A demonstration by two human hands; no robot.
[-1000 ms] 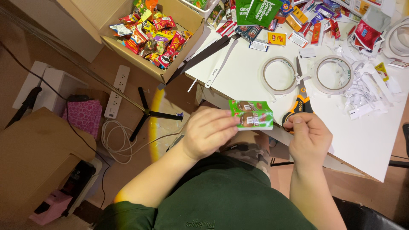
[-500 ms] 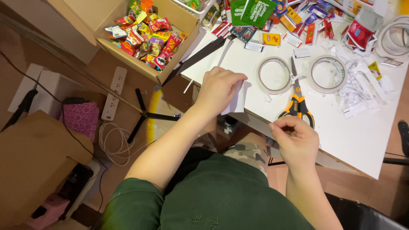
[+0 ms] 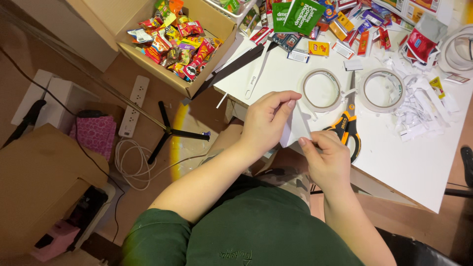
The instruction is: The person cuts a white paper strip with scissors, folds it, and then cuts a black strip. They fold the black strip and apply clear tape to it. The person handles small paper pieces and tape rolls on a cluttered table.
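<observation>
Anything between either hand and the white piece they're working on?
Nothing visible. The left hand and right hand both pinch the white piece directly, at the table edge; the scissors lie beside it.

Left hand (image 3: 266, 123) and right hand (image 3: 327, 160) pinch white packet (image 3: 294, 129) – scissors (image 3: 349, 129) just beside, on table (image 3: 409, 162).

bright even indoor light, sharp focus, soft shadows

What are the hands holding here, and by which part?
A small white packet: left hand grips its upper left edge, right hand pinches its lower corner.
</observation>
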